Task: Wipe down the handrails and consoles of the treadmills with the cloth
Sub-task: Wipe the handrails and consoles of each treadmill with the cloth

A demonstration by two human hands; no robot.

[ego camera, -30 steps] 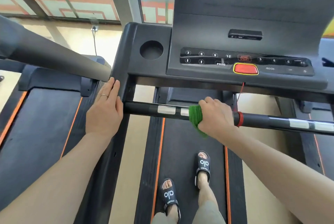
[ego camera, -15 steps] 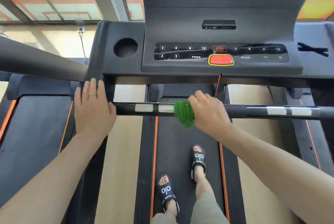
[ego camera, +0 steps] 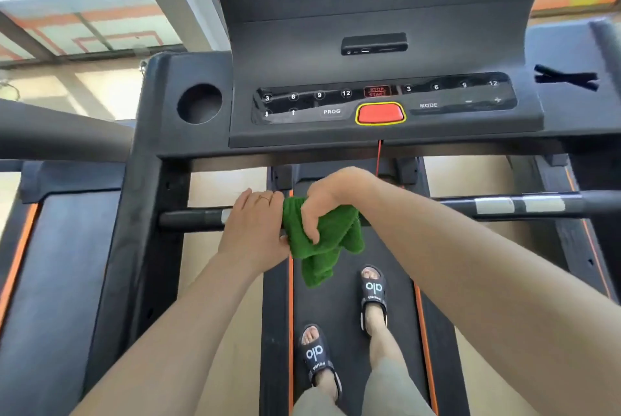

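Note:
A green cloth (ego camera: 319, 247) hangs bunched over the middle of the black front handrail (ego camera: 191, 219), its loose end drooping toward the belt. My right hand (ego camera: 332, 200) comes from above with the wrist bent and pinches the cloth. My left hand (ego camera: 255, 224) lies on the bar just left of the cloth, fingers over the top, its thumb side touching the cloth. The dark console (ego camera: 386, 103) with its button strip and red stop button (ego camera: 380, 112) sits beyond the bar. The bar's right stretch (ego camera: 524, 205) with silver grip pads is bare.
A round cup holder (ego camera: 200, 103) sits in the console's left wing, a black strap (ego camera: 566, 78) on the right wing. The neighbouring treadmill's thick handrail (ego camera: 60, 130) crosses at left. My sandalled feet (ego camera: 342, 325) stand on the belt below. Glass windows lie ahead.
My left hand has left the treadmill's left upright and moved right onto the front bar beside the cloth. My right hand has turned and loosened the cloth, which now hangs longer.

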